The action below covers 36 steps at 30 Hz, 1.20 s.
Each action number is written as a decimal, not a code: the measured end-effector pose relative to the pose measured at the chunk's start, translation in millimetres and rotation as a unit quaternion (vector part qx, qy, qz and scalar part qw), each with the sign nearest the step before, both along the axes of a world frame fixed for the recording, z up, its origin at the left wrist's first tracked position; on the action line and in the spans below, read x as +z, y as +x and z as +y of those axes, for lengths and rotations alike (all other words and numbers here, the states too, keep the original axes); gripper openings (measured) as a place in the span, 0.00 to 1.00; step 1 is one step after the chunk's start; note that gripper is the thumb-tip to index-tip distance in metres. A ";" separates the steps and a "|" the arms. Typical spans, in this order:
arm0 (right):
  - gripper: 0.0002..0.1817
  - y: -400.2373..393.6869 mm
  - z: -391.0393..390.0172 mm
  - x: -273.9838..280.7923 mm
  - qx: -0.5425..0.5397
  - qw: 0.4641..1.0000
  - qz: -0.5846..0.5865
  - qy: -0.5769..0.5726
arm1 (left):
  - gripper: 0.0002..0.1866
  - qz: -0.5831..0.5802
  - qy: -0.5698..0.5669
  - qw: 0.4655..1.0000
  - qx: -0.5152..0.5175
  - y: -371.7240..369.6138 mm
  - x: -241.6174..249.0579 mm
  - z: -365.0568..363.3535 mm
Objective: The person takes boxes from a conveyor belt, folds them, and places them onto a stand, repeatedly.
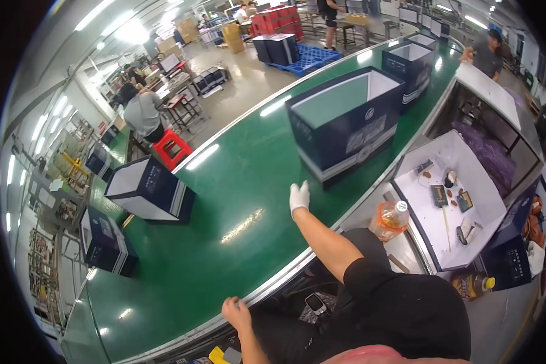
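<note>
My right hand [299, 199], in a white glove, reaches over the green conveyor belt [236, 200] with its fingers stretched out and nothing in them. Just beyond its fingertips, and seemingly apart from them, stands a large dark blue open-topped box [352, 136] with white print and a pale band. The box is slightly blurred. My bare left hand [237, 313] rests at the belt's near metal edge, its fingers loosely bent, and no object shows in it.
More boxes stand on the belt at left [151, 188] and far right [409, 67]. Beside me are a drink bottle [391, 219], a white open box [431, 227] with small items, and a second bottle [472, 285]. A red stool [173, 148] stands across the belt; other people are farther off.
</note>
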State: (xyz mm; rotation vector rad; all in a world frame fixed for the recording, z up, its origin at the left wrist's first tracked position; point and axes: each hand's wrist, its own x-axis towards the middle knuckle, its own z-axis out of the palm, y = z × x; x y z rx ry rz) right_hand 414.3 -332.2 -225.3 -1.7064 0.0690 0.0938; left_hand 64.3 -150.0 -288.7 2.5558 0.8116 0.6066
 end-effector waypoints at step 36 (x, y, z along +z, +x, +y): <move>0.29 -48.0 -11.6 -62.2 0.140 0.769 -0.290 -0.553 | 0.13 -0.008 0.083 0.991 0.100 321.0 235.5 185.5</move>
